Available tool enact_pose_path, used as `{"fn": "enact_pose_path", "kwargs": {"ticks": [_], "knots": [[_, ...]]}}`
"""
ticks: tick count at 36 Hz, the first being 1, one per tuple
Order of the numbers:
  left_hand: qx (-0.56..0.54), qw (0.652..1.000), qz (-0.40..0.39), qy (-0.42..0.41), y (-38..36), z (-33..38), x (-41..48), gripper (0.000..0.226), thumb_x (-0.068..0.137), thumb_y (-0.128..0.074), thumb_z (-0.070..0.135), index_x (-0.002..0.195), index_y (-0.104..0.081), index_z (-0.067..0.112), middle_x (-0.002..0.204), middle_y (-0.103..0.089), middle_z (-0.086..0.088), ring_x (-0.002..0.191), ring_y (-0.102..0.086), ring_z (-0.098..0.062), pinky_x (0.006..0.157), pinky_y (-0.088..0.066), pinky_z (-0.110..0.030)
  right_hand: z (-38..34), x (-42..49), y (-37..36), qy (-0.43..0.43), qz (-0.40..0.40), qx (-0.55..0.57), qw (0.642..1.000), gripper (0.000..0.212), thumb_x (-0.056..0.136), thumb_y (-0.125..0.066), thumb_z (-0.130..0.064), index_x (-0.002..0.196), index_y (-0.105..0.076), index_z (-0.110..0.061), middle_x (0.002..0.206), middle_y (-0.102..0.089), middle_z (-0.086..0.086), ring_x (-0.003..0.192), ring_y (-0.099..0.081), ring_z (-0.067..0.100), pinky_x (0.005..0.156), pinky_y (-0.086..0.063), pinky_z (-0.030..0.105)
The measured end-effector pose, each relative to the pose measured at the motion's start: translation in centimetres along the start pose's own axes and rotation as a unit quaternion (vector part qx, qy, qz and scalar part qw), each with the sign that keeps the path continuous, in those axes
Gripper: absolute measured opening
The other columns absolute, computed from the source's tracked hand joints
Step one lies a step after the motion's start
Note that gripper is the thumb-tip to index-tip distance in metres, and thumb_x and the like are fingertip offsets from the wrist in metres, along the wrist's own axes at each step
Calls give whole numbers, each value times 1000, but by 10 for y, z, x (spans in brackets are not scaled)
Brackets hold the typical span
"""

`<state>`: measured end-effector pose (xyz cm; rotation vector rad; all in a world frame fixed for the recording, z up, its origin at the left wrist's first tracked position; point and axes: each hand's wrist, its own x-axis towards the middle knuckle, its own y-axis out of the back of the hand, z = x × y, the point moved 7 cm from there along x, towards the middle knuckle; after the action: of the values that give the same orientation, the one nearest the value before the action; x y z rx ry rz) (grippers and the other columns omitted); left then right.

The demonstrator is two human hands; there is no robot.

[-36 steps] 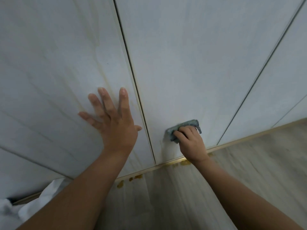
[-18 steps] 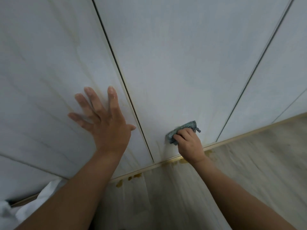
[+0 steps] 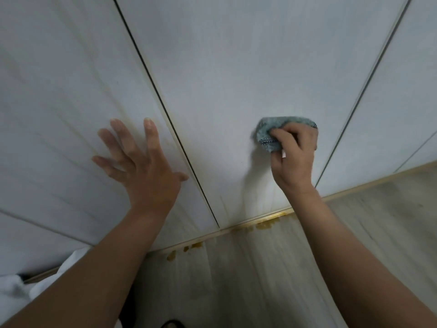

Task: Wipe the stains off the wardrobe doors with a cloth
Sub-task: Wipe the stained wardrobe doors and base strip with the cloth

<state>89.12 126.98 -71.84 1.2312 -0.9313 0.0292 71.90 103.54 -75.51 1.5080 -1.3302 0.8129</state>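
Note:
Pale grey wardrobe doors (image 3: 224,67) fill the upper view, split by dark vertical gaps. My right hand (image 3: 294,157) grips a bunched grey-green cloth (image 3: 268,131) and presses it against the middle door, a little above its lower edge. My left hand (image 3: 139,162) lies flat with spread fingers on the left door (image 3: 59,102), beside the gap. Faint yellowish streaks run down the left door near my fingers. Yellow-brown stains (image 3: 267,224) sit along the gold bottom rail (image 3: 236,229) below the cloth.
A pale wood-look floor (image 3: 378,221) lies below the rail, with more yellow drops (image 3: 184,250) near the rail. White fabric (image 3: 16,287) bunches at the lower left corner. A dark object (image 3: 172,324) shows at the bottom edge.
My right hand has carried the cloth up the middle door, away from the bottom rail. My left hand has stayed flat on the left door.

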Motion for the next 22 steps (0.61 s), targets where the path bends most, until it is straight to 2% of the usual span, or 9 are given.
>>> {"fn": "enact_pose_path", "kwargs": {"ticks": [3,5,8,10,14,16,18,20,22], "knots": [[-6,1000,-5,1,1,0,0,148,49,-79,74,159,1,16,156,-10,-49,142,-8,-70,107,-4,-85,13,-35,-21,-6,-60,-30,998,34,78,-58,11,107,-64,-7,103,-52,12,93,-44,30,86,-30,32],[-9,1000,-2,-5,1,0,0,141,55,-68,81,159,2,16,156,-9,-49,143,-6,-68,110,2,-82,25,-72,-29,-12,-105,-51,993,34,79,-56,11,107,-60,-9,100,-57,17,91,-45,31,83,-35,34],[-2,1000,-3,-14,1,-1,1,157,45,-87,71,160,6,18,157,-2,-44,143,0,-65,111,25,-65,42,-119,-34,-28,-185,-70,980,30,77,-62,11,103,-64,-4,99,-60,18,92,-47,33,75,-47,46],[1,1000,2,-18,1,-1,1,162,41,-92,67,160,6,19,157,-2,-43,143,1,-64,111,27,-62,47,-129,-33,-44,-210,-66,975,29,76,-61,12,101,-69,-1,98,-62,18,93,-48,33,75,-49,48],[2,1000,4,-11,1,1,1,161,42,-88,71,160,8,20,157,-6,-45,143,-4,-67,112,20,-66,35,-99,-22,-47,-155,-41,986,27,78,-66,13,103,-72,4,101,-64,19,95,-53,36,88,-44,37],[-2,1000,2,-14,1,3,1,161,42,-89,69,160,10,21,157,-3,-44,143,-2,-66,112,17,-69,26,-78,-17,-36,-114,-37,992,27,80,-66,13,105,-72,5,103,-64,20,95,-54,37,97,-37,29],[-5,1000,2,-14,2,2,1,162,42,-91,67,159,12,22,157,3,-40,143,0,-65,112,20,-66,21,-69,-19,-27,-96,-38,994,25,80,-66,12,103,-72,4,102,-63,19,95,-54,35,101,-31,24],[-5,1000,5,-17,2,1,1,162,44,-92,67,159,13,23,156,6,-38,142,2,-64,111,24,-62,23,-75,-25,-21,-99,-46,994,25,78,-66,13,101,-72,3,102,-62,16,93,-52,34,99,-32,25],[-3,1000,3,-23,0,1,0,161,45,-92,67,160,12,22,156,4,-39,142,1,-65,111,25,-61,31,-91,-30,-21,-115,-51,992,28,75,-64,16,99,-70,3,102,-60,15,93,-50,34,92,-39,32]]}}
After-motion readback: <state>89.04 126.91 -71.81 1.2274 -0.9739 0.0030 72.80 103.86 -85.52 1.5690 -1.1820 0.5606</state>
